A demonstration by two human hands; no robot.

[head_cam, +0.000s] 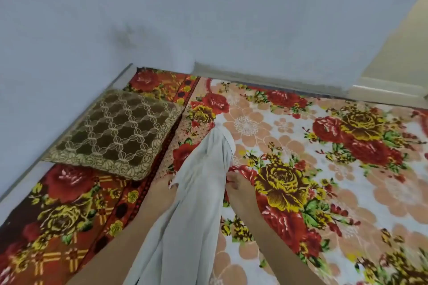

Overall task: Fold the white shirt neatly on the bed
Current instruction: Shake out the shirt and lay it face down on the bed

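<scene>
The white shirt (203, 183) hangs bunched in a long narrow drape between my two hands, its far tip touching the bed near the middle and its lower part running out of the bottom of the view. My left hand (163, 188) grips the shirt's left edge, its fingers partly hidden by the cloth. Pinching the right edge at about the same height is my right hand (238, 186). Both forearms reach in from the bottom of the view. The bed carries a white and peach floral blanket (324, 169).
A brown cushion with a cream lattice pattern (115, 132) lies at the left against the wall. A red and orange floral sheet (69, 227) covers the bed's left side. Pale walls (208, 18) bound the bed at the back and left.
</scene>
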